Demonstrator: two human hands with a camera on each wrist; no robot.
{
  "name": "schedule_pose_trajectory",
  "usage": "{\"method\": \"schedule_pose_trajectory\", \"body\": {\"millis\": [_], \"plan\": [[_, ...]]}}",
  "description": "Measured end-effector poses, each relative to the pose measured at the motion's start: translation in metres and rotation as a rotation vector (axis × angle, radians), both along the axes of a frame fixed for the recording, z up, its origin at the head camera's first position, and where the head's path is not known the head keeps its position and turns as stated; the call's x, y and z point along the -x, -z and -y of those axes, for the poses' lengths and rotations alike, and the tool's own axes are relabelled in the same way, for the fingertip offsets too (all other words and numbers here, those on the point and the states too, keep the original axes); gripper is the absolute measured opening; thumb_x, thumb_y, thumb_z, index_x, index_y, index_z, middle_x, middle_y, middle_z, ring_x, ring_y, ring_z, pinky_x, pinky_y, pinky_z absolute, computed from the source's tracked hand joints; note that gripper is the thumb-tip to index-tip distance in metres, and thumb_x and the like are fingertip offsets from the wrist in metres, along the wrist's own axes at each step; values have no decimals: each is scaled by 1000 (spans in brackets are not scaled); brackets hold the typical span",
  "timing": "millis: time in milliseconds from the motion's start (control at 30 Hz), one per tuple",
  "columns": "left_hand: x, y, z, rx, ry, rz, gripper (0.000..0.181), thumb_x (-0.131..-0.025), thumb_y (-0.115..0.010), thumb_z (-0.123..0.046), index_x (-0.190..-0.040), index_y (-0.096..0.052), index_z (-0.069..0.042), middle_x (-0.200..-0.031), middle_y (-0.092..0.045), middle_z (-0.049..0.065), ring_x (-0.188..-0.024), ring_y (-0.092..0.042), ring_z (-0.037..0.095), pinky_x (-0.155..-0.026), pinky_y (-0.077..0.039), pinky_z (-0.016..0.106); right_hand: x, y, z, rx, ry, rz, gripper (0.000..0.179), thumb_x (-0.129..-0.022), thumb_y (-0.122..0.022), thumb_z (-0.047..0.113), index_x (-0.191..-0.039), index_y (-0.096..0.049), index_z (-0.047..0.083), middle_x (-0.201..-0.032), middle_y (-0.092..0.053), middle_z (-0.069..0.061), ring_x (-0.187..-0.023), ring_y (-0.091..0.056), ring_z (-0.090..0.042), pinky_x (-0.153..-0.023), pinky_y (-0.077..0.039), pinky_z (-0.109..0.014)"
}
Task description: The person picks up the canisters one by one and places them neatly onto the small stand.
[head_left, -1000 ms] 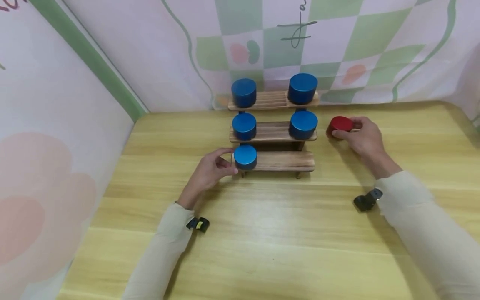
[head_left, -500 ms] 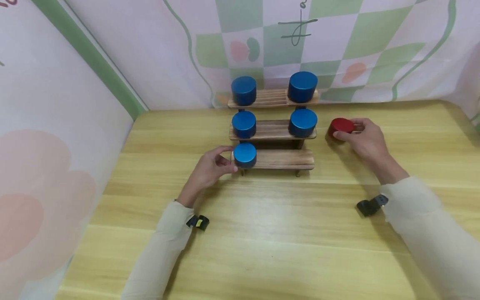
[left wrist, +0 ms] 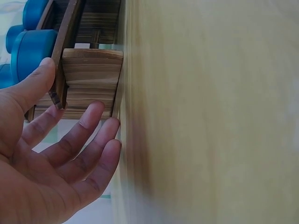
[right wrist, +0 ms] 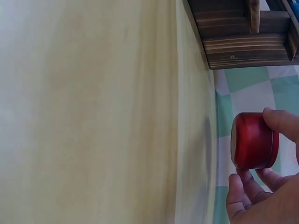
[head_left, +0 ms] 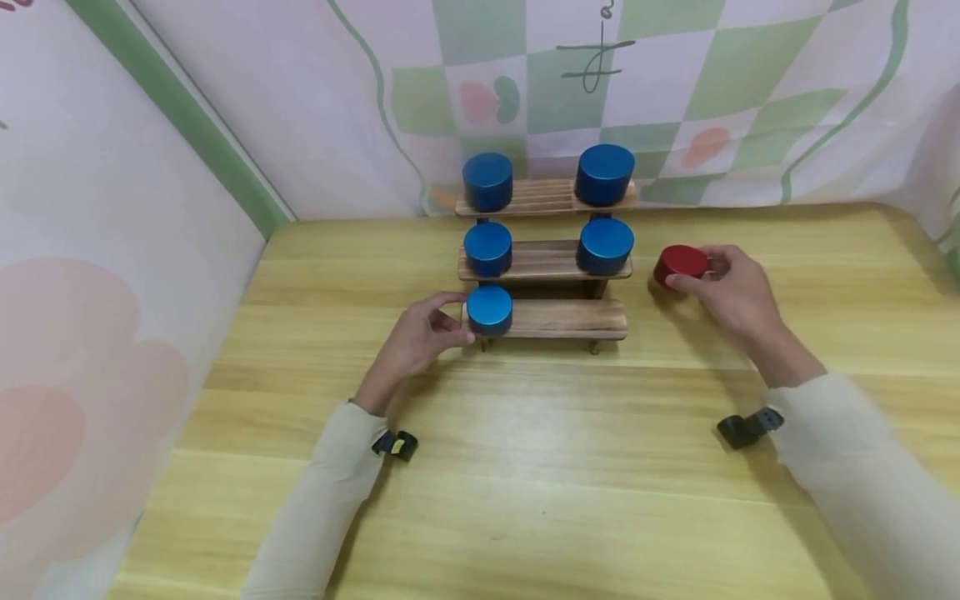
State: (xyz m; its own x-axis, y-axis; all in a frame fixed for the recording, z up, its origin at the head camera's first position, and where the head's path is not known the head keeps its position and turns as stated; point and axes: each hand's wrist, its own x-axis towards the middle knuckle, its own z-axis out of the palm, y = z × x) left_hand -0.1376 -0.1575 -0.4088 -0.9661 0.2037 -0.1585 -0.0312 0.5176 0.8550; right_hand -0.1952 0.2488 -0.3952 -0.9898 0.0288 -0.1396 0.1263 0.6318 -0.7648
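A three-tier wooden rack stands near the back of the table. A blue round tin sits at the left end of its lowest tier. There my left hand holds the board's end between thumb and index finger, the thumb close by the tin; the other fingers spread loosely below in the left wrist view. To the right of the rack, my right hand grips a red round tin by its side. In the right wrist view, a gap shows between this tin and the tabletop.
Blue tins stand at both ends of the middle tier and the top tier. A patterned cloth hangs right behind the rack. At the left a pale panel borders the wooden table.
My right hand has drawn slightly toward me with the red tin in its grip. The left hand has stayed at the end of the lowest tier.
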Motion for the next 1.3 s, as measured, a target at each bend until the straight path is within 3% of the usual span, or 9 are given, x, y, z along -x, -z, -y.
{"method": "schedule_pose_trajectory", "body": {"millis": [200, 467, 700, 933, 1300], "plan": [[-2, -1, 0, 0, -4, 3, 55, -92, -76, -17, -143, -55, -13, -107, -67, 10, -98, -63, 24, -74, -55, 35, -9, -2, 3, 4, 2, 8, 80, -94, -67, 48, -147, -38, -4, -137, -47, -24, -113, -44, -31, -85, -39, -31], [-2, 0, 1, -2, 0, -5, 55, -92, -76, -18, -143, -55, -13, -106, -67, 10, -97, -63, 25, -73, -54, 34, -25, -12, 14, 20, -19, 13, 81, -92, -71, 46, -149, -37, 0, -139, -47, -22, -124, -44, -40, -82, -43, -32], [-1, 1, 1, -6, 0, -6, 56, -92, -76, -17, -143, -54, -13, -105, -67, 10, -97, -63, 24, -72, -54, 34, -37, -17, 24, 28, -44, -26, 73, -92, -72, 40, -146, -42, 2, -134, -51, -17, -117, -47, -32, -75, -45, -21], [-2, 0, 1, -9, 1, -3, 56, -91, -76, -17, -143, -54, -13, -104, -67, 10, -95, -64, 24, -72, -54, 34, -49, -20, 30, 31, -56, -53, 71, -92, -73, 38, -146, -43, 3, -133, -53, -16, -117, -47, -30, -77, -42, -14], [-1, 0, 1, -13, -1, 3, 56, -92, -76, -16, -144, -54, -13, -98, -68, 10, -88, -65, 23, -66, -54, 32, -60, -26, 36, 32, -80, -88, 69, -92, -74, 36, -145, -45, 3, -131, -53, -16, -114, -47, -28, -76, -42, -12]]}}
